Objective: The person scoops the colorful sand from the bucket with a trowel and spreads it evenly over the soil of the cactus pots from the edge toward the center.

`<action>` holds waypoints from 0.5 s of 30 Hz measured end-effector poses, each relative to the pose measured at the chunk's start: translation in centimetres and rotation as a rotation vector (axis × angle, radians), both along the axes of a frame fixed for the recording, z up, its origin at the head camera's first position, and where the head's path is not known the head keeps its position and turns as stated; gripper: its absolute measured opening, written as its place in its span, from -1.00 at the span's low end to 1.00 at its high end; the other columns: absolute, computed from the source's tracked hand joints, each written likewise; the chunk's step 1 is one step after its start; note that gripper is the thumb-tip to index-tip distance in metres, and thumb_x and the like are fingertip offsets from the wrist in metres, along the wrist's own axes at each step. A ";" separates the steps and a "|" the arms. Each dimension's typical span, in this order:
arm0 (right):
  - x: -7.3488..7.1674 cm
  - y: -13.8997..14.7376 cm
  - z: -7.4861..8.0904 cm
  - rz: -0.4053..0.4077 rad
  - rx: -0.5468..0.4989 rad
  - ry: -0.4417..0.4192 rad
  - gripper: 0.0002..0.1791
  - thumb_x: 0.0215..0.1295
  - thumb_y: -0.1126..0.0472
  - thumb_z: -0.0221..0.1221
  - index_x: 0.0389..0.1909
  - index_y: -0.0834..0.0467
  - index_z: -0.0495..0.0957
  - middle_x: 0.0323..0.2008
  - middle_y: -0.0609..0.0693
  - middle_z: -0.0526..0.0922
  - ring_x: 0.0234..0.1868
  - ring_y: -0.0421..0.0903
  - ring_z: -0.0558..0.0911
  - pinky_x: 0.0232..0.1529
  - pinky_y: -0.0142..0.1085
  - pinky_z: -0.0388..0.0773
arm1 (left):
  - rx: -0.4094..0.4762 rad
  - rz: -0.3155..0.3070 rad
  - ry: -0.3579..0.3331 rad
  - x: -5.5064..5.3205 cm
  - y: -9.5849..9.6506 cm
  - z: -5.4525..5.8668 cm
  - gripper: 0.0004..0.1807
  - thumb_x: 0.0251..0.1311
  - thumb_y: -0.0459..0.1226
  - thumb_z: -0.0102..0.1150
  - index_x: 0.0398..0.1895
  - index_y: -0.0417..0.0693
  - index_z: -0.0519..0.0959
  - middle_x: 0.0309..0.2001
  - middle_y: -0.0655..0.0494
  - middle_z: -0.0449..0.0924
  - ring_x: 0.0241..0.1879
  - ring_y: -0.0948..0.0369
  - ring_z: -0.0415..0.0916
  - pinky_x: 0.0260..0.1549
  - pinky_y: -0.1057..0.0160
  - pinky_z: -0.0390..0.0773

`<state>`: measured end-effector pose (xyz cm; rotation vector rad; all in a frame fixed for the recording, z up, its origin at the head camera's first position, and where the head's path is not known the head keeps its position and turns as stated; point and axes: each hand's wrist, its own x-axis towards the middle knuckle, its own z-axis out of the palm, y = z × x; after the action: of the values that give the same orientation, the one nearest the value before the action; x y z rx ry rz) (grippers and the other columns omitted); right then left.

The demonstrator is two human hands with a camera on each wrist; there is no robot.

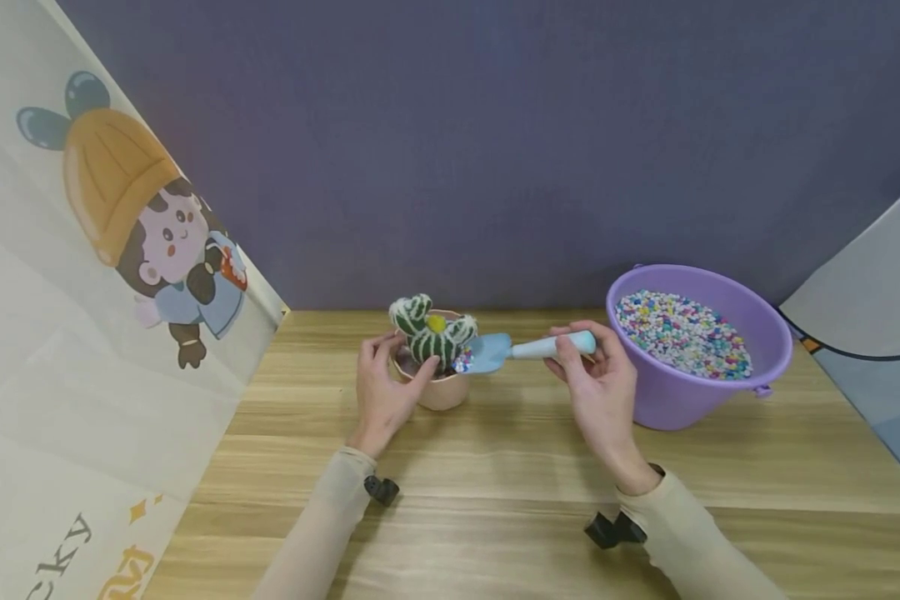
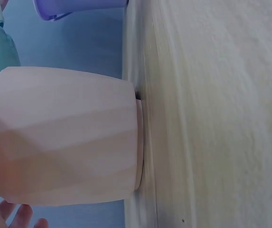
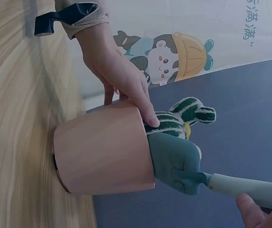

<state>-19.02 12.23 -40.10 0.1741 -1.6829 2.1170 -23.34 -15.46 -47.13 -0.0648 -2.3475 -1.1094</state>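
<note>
On the desk (image 1: 495, 517), pale wood with grain running side to side, the pot (image 1: 446, 396) stands upright, left of centre and near the back edge; the cactus (image 1: 430, 346) rises from it. A plain dark blue-grey wall (image 1: 532, 150) closes off the rear. The white panel (image 1: 30, 333) at left bears a cartoon figure (image 1: 172, 225) in an orange hat, and partial lettering lower down; a printed panel (image 1: 870, 283) flanks the right. The purple bucket (image 1: 675, 404), with multicoloured beads (image 1: 682, 337) inside, sits towards the right. Hands: left hand (image 1: 390, 383) at the pot's rim, thumb and fingers bent about the cactus base; right hand (image 1: 600, 383) closed round the end of the trowel (image 1: 523, 349) handle, blade at the rim, a few beads at its tip.
</note>
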 end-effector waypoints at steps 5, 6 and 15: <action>0.0 0.0 0.1 -0.003 0.006 0.019 -0.77 0.47 0.48 0.22 0.06 0.22 0.57 -0.09 -0.08 0.80 -0.11 -0.18 0.82 -0.02 -0.26 0.79 | -0.006 0.025 -0.021 0.1 0.3 0.1 -0.27 0.12 0.19 0.52 0.16 -0.15 0.65 0.22 -0.08 0.46 0.21 -0.03 0.45 0.21 -0.03 0.53; 0.0 0.0 0.2 -0.004 0.007 0.022 -0.76 0.47 0.48 0.22 0.04 0.16 0.58 -0.09 -0.08 0.80 -0.11 -0.17 0.82 -0.02 -0.27 0.79 | -0.006 0.032 -0.025 0.1 0.4 0.1 -0.27 0.11 0.19 0.52 0.16 -0.15 0.65 0.20 -0.08 0.46 0.19 -0.02 0.45 0.16 -0.01 0.54; -0.1 0.2 0.3 -0.004 0.027 0.033 -0.70 0.47 0.51 0.20 0.14 0.49 0.46 -0.10 -0.14 0.80 -0.13 -0.21 0.81 -0.03 -0.28 0.79 | -0.010 0.009 -0.025 0.3 0.2 0.3 -0.30 0.08 0.16 0.54 0.15 -0.11 0.65 0.19 -0.08 0.46 0.21 -0.03 0.44 0.19 -0.04 0.51</action>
<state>-19.14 12.44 -39.81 0.2128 -1.6920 2.0776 -23.01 -15.30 -46.87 -0.0443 -2.3736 -1.1005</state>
